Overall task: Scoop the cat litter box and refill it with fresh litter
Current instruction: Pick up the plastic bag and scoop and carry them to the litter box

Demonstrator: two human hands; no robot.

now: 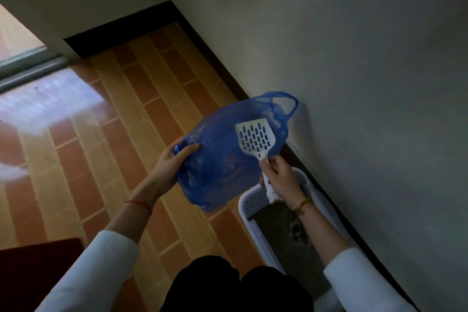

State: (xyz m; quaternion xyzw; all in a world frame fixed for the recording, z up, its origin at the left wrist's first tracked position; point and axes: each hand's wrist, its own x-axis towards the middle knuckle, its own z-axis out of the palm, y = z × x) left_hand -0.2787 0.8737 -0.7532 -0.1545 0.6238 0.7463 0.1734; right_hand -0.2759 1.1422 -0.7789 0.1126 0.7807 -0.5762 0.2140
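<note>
A blue plastic bag [220,159] hangs in the air above the tiled floor. My left hand [172,162] grips its left edge. My right hand [281,177] holds the handle of a white slotted litter scoop [254,138], whose head lies over the bag and looks empty. Below my right hand the white litter box [249,220] stands on the floor against the wall, with grey litter [281,230] and a dark clump [296,230] in it. My right forearm covers part of the box.
A grey wall [367,71] with a dark skirting board runs along the right side, close to the box. Orange-and-tan floor tiles [141,114] stretch to the left. A dark red object [33,273] lies at the lower left, and a sliding-door track [27,68] at the far left.
</note>
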